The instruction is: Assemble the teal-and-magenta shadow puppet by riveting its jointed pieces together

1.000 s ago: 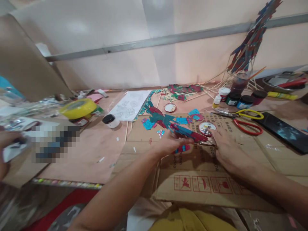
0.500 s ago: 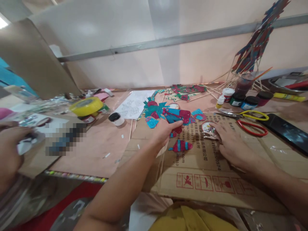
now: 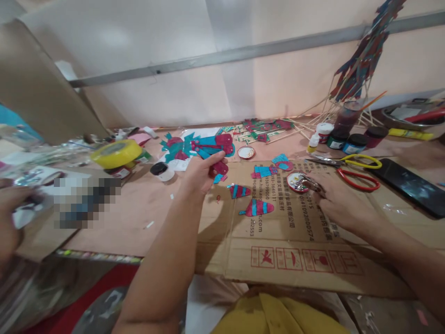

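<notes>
My left hand [image 3: 199,175] is closed on a painted cut-out figure [image 3: 208,144] in teal, blue and magenta, raised above the table's left-middle part. My right hand [image 3: 335,202] grips a shiny metal hand tool [image 3: 314,184] whose exact kind is unclear. The tool's tip is over a small round dish [image 3: 295,181] holding tiny bits. Between the hands, loose painted pieces lie on the cardboard [image 3: 239,255]: a striped cone-like piece [image 3: 259,208], a smaller striped piece [image 3: 240,190] and a blue-and-magenta piece [image 3: 264,172].
Scissors [image 3: 359,162] and a phone [image 3: 410,185] lie at right, with paint jars [image 3: 354,144] behind. A second dish [image 3: 246,152] stands near painted sticks [image 3: 266,129]. At left are a lidded jar [image 3: 162,172], yellow tape [image 3: 116,153] and another person's hand [image 3: 14,204].
My left hand has lifted the cut-out figure off the cardboard and moved it left, uncovering the loose pieces. My right hand stays by the dish, where the metal tool now shows more plainly.
</notes>
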Motion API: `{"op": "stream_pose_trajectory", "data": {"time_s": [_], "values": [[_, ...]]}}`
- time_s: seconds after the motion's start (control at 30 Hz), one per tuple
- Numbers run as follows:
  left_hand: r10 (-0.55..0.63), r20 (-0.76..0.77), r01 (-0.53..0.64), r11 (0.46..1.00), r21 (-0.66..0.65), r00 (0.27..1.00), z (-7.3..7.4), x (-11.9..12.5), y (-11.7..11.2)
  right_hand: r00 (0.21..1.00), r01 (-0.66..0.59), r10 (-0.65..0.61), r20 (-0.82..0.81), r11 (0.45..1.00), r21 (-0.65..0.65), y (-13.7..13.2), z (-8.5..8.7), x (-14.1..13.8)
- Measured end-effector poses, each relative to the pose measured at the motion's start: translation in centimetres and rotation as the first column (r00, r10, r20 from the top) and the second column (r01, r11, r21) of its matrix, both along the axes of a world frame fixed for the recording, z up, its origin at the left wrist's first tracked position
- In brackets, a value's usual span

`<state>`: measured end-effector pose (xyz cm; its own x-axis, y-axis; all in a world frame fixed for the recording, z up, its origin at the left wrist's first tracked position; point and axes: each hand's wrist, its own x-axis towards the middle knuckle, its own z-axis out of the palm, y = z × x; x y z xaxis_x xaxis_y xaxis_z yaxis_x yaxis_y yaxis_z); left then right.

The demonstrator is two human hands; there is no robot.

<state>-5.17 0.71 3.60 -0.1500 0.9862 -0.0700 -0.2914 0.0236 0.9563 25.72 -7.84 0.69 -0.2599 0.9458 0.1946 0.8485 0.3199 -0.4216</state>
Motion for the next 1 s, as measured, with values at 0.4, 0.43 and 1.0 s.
{"op": "stream_pose_trajectory", "data": {"time_s": [0.4,0.43,1.0], "values": [[-0.048,0.083,0.050,0.999,-0.013,0.995,-0.6,0.5,0.4,0.971,0.176,-0.177,-0.160,0.984,-0.022,2.4,2.0,0.9],[-0.054,0.102,0.055,0.998,-0.006,0.993,-0.6,0.5,0.5,0.973,0.192,-0.194,-0.125,0.981,-0.028,3.1,2.3,1.0],[-0.225,0.217,0.225,0.974,0.027,0.950,-1.4,2.3,-0.2,0.897,0.299,-0.181,0.402,0.920,-0.254,14.6,0.1,-3.9]]}}
